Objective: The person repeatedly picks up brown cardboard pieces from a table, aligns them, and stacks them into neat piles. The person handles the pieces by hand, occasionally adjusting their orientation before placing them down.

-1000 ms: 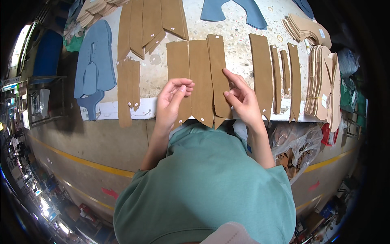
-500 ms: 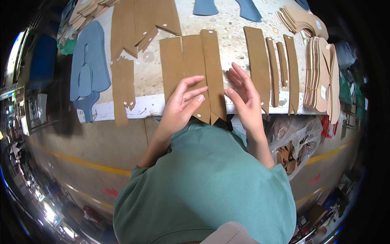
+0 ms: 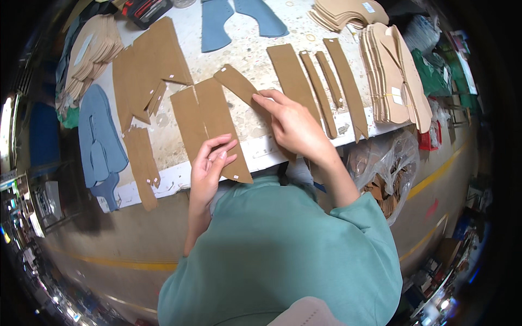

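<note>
My right hand (image 3: 298,126) lies over a narrow brown strip (image 3: 237,80), index finger pressing its top edge; the thumb is hidden. This strip, apparently leather or cloth, slants on the tabletop, its far end bearing a small white label. Lower left, my left hand (image 3: 206,173) hovers at the near part of two wide brown panels (image 3: 209,117), fingers loosely bent and apart, holding nothing. The panels lie side by side with a thin gap between them. Right of my right hand lie another brown strip (image 3: 291,70) and several narrower brown strips (image 3: 348,81).
Brown pieces (image 3: 152,60) and blue-grey pieces (image 3: 100,136) cover the table's left. More blue-grey pieces (image 3: 217,24) lie at the far side. Stacked beige pieces (image 3: 383,81) stand at the right. A clear plastic bag of scraps (image 3: 389,174) hangs below the table's edge (image 3: 255,155).
The narrow brown strip has come away from beside the wide panels, moving right and tilting under my right hand. My left hand has drawn back lower. The whole view has turned and shifted.
</note>
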